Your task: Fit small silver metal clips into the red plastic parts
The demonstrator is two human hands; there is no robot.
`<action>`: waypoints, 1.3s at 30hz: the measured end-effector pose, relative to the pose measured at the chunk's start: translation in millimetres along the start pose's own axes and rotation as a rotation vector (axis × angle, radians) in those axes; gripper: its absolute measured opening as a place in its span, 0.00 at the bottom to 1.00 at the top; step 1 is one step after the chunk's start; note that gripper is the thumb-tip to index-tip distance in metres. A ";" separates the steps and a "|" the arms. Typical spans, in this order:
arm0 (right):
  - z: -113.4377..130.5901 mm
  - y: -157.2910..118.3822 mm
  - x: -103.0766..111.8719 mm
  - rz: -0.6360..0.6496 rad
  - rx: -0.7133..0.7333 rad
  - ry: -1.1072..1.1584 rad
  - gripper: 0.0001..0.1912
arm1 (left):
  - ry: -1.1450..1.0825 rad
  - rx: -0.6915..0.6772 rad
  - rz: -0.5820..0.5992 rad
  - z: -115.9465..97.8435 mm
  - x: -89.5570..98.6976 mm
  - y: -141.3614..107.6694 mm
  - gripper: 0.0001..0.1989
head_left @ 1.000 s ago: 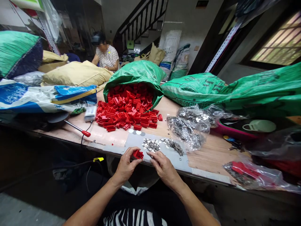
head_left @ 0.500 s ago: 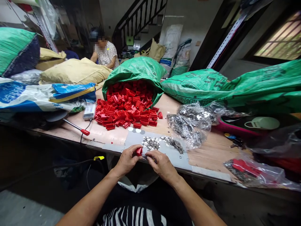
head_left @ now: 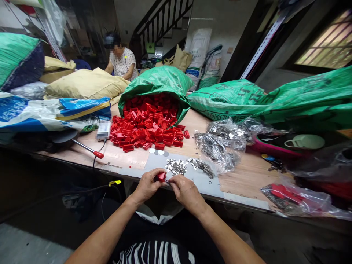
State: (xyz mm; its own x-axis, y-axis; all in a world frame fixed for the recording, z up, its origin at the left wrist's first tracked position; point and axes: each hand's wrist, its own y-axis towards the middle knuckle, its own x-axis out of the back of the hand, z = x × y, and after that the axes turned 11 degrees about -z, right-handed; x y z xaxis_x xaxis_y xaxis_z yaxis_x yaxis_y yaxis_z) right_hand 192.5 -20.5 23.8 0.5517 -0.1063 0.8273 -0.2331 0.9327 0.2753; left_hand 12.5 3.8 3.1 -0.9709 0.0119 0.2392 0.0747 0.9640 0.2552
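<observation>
Probably light, stiff and a little slippery, the red plastic piece [head_left: 161, 177] at lower centre seems best held by its sides, where the left hand [head_left: 147, 186] has fingers closed, while the right hand [head_left: 188, 193] pinches a thin metal tool [head_left: 167, 182] beside it.

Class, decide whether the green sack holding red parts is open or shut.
Open: the green sack lies with its mouth gaping, and red parts spill onto the table.
</observation>
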 end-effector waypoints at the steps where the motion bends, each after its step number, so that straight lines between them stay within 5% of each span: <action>1: 3.2 0.1 -0.6 0.004 -0.008 -0.017 0.09 | -0.002 0.000 0.004 0.1 0.2 0.4 0.15; 7: 13.4 0.2 -6.1 -0.035 -0.052 -0.031 0.10 | -0.016 0.005 0.006 1.4 -0.3 0.9 0.14; 18: -7.6 -9.8 12.8 0.009 -0.023 0.348 0.09 | -0.131 0.064 -0.100 -6.1 -1.4 -15.4 0.13; 22: -2.7 -14.8 23.2 0.079 -0.081 0.463 0.07 | -0.522 0.291 -0.185 -21.1 -5.3 -23.9 0.14; 28: 15.9 -12.4 28.0 0.120 -0.015 0.529 0.15 | -1.105 0.709 -0.122 -38.3 -5.0 -30.1 0.07; 32: 21.4 -11.9 24.9 0.126 0.012 0.487 0.19 | -1.197 0.879 -0.178 -42.0 -5.0 -31.8 0.07; 39: 22.6 -11.9 27.0 0.125 0.016 0.481 0.18 | -1.268 0.969 -0.210 -45.1 -6.5 -32.1 0.11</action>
State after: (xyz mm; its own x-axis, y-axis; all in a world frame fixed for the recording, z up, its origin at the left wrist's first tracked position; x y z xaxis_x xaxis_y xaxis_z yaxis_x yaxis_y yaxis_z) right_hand 192.1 -42.3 53.9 0.8247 0.1803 0.5361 -0.3312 0.9223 0.1993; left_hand 26.7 -39.2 35.6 -0.5349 -0.4092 -0.7392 0.2360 0.7677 -0.5957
